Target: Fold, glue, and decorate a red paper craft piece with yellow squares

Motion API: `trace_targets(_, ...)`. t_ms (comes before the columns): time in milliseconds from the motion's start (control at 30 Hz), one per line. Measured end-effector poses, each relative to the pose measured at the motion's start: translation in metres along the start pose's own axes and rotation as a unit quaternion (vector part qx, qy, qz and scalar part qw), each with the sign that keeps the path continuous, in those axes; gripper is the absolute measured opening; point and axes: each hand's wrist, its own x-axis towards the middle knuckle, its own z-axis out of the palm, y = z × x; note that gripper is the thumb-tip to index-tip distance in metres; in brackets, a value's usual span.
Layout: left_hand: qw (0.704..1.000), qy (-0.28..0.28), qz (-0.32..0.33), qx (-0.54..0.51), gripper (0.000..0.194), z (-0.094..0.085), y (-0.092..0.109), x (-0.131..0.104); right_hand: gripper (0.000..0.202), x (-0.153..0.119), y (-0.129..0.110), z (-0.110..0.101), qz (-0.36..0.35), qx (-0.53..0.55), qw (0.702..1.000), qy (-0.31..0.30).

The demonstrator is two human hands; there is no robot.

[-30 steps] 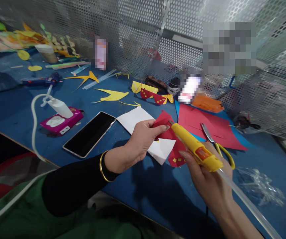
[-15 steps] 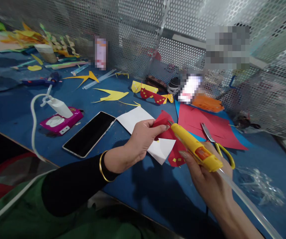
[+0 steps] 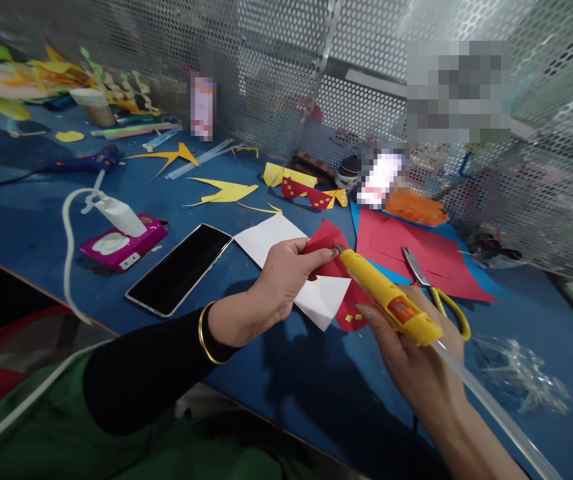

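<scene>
My left hand (image 3: 280, 279) pinches a red paper cutout (image 3: 327, 233) between thumb and fingers. Small yellow squares mark the cutout's lower part, which hangs beside a white sheet of paper (image 3: 268, 237) on the table. Wrapped in my right hand (image 3: 424, 363) is a yellow hot glue gun (image 3: 384, 290), a clear glue stick (image 3: 496, 407) trailing from its back end. The gun's metal nozzle points at the red paper, close to my left thumb tip; whether it touches cannot be told. Scissors (image 3: 419, 268) with yellow handles lie just beyond my right hand.
Red paper (image 3: 446, 250) lies on blue sheets at right, with crumpled clear plastic (image 3: 526, 373) nearer. A black-screened phone (image 3: 180, 270), a pink power socket (image 3: 124, 247) and a blue glue gun (image 3: 86, 160) are at left. Paper glasses (image 3: 306, 192) stand by the mesh partition (image 3: 266, 87).
The glue gun's nozzle has shifted slightly left along the red paper; my left hand barely moves. Another person's hand has appeared at the far left edge, and a yellow piece there has moved left.
</scene>
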Motion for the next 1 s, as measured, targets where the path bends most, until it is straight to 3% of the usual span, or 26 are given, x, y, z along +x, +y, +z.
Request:
trace_targets(433, 1.000, -0.008, 0.012, 0.003, 0.016, -0.0007, -0.0022, 0.0017, 0.026, 0.0015, -0.0022, 0.0006, -0.011, 0.016, 1.000, 0.008)
trace_targets(600, 1.000, -0.002, 0.006, -0.008, 0.014, -0.0011, -0.0037, 0.0023, 0.031, 0.0009, -0.0027, -0.0047, 0.032, 0.026, 0.999, 0.021)
trace_targets(833, 1.000, -0.004, 0.013, 0.000, 0.014, -0.0022, -0.0049, 0.0040, 0.031, 0.0047, -0.0041, -0.0023, 0.039, 0.043, 0.998, 0.024)
trace_targets(1000, 1.000, -0.010, 0.002, -0.001, 0.015, -0.0034, -0.0069, 0.0040, 0.020, 0.0036, -0.0029, -0.0056, 0.038, 0.134, 0.990, 0.034)
